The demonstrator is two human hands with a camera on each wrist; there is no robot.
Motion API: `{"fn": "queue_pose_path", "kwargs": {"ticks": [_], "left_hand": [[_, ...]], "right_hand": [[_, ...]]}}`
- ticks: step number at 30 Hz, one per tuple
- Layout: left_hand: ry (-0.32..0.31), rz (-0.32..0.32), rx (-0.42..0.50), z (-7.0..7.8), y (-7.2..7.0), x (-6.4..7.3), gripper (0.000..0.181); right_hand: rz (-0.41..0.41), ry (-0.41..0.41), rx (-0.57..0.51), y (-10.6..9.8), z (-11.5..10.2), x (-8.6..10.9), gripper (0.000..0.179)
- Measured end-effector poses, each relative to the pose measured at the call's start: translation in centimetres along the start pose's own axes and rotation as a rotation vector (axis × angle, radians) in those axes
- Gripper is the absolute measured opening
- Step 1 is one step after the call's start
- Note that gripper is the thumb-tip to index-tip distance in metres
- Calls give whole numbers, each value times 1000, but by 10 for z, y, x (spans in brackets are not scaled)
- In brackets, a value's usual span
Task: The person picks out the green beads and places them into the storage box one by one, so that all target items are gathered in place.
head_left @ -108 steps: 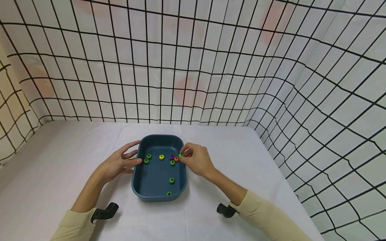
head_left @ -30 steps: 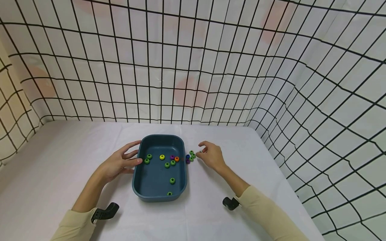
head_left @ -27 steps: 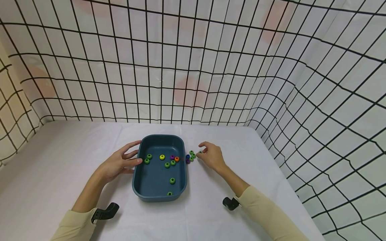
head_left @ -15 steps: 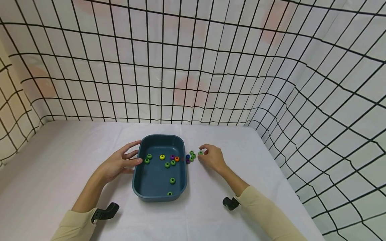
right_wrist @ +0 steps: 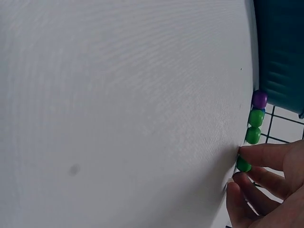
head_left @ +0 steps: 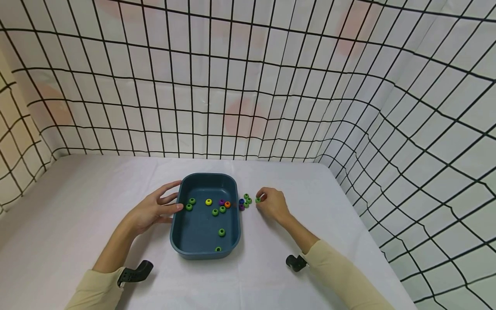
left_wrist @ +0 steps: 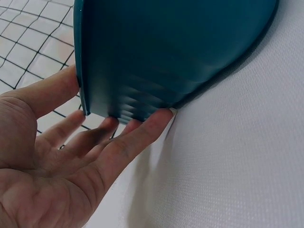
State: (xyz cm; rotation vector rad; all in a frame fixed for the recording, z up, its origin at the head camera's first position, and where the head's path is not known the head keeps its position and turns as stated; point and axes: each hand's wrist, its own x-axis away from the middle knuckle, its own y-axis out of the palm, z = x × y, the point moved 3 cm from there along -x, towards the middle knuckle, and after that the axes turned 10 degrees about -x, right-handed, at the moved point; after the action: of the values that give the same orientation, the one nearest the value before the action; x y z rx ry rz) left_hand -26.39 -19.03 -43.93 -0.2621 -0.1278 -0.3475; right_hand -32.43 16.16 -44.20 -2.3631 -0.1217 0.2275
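At nine o'clock of the blue tray (head_left: 193, 234), the left hand (head_left: 149, 209) touches its wall with fingers (left_wrist: 135, 138) spread and not closed round anything, which probably steadies the tray. At three o'clock, outside it, the right hand (head_left: 274, 204) pinches a green bead (head_left: 258, 200) between nearly closed fingers, low at the white table (head_left: 255, 275), likely because so small and round a thing would roll from a looser hold. Between this hand and the tray, three green beads (head_left: 249, 200), a blue bead (head_left: 242, 201) and a purple bead (head_left: 242, 208) are gathered closely; other beads (head_left: 209, 202) lie inside, where walls can keep them.

Beads (head_left: 208, 202) in tray (head_left: 197, 230), outer beads (head_left: 249, 200) right, perhaps against it.
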Motion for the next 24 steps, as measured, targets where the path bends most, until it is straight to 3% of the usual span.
{"fn": "queue_pose_path", "kwargs": {"ticks": [11, 24], "left_hand": [[1, -2, 12, -2, -1, -1, 86], [1, -1, 0, -1, 0, -1, 88]], "right_hand": [[11, -42, -27, -3, -13, 3, 15], [-38, -102, -114, -3, -55, 14, 12]]}}
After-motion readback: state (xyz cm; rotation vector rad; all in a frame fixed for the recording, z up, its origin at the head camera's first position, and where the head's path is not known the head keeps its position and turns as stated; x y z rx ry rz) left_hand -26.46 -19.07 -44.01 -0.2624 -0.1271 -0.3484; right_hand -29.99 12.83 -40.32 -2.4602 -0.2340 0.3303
